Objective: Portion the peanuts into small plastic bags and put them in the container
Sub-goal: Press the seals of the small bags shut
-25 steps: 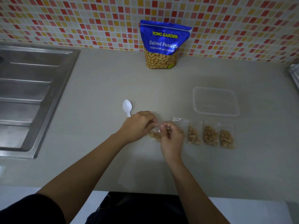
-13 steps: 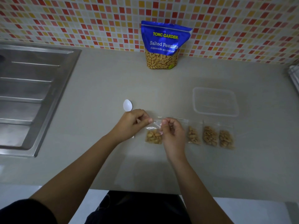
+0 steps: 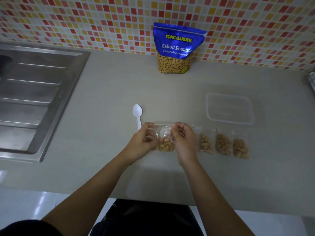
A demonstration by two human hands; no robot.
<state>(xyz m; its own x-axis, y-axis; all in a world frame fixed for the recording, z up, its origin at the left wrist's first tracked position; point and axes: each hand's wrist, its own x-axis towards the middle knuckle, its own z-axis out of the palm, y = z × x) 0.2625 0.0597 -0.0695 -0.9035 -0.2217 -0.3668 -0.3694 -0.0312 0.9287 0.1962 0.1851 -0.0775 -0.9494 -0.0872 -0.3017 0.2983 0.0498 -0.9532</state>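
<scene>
Between my hands hangs a small clear plastic bag of peanuts (image 3: 165,142), its nuts settled at the bottom. My left hand (image 3: 141,142) pinches its top left corner and my right hand (image 3: 183,140) pinches its top right part. Three filled small bags (image 3: 223,144) lie in a row on the counter to the right. Behind them sits the clear plastic container (image 3: 229,108), with nothing in it. The blue bag of salted peanuts (image 3: 175,48) stands upright against the tiled wall. A white plastic spoon (image 3: 137,114) lies left of my hands.
A steel sink drainboard (image 3: 34,99) takes up the left side of the grey counter (image 3: 105,86). The counter's front edge runs below my forearms. A striped cloth edge (image 3: 312,82) shows at the far right.
Both hands have lifted the small bag's top edge and stretched it out between them; the peanuts now show below my fingers. The spoon is less covered.
</scene>
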